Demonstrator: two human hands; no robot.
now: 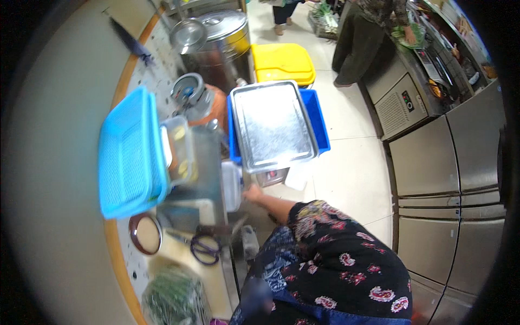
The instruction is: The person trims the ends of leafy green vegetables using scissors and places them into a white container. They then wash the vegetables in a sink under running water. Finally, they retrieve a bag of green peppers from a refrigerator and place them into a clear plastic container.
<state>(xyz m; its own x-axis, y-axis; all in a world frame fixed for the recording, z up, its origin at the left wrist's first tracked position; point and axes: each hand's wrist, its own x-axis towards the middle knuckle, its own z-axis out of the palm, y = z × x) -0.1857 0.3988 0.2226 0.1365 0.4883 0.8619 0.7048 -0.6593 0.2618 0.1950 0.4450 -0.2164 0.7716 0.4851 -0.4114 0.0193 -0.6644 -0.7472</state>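
My right hand (253, 193) reaches down past the counter's edge, fingertips beside a translucent plastic container (232, 187). Blur hides whether the fingers grip its rim. My left hand is out of view. Right above my hand, a metal tray (276, 126) lies across a blue plastic crate (315, 115). A white flat piece (297, 178) shows under the tray's near corner. On the counter, purple-handled scissors (206, 249) rest on a pale cutting board (217, 280), near a cleaver-like blade (213, 230).
Blue mesh baskets (130, 158) stand by the wall next to a clear tub (181, 150). A brown bowl (145, 234) and bagged greens (174, 298) are nearer. Beyond are a gas cylinder (209, 105), yellow-lidded bin (284, 63) and steel pot (221, 26). Another person (361, 36) stands at the right counter.
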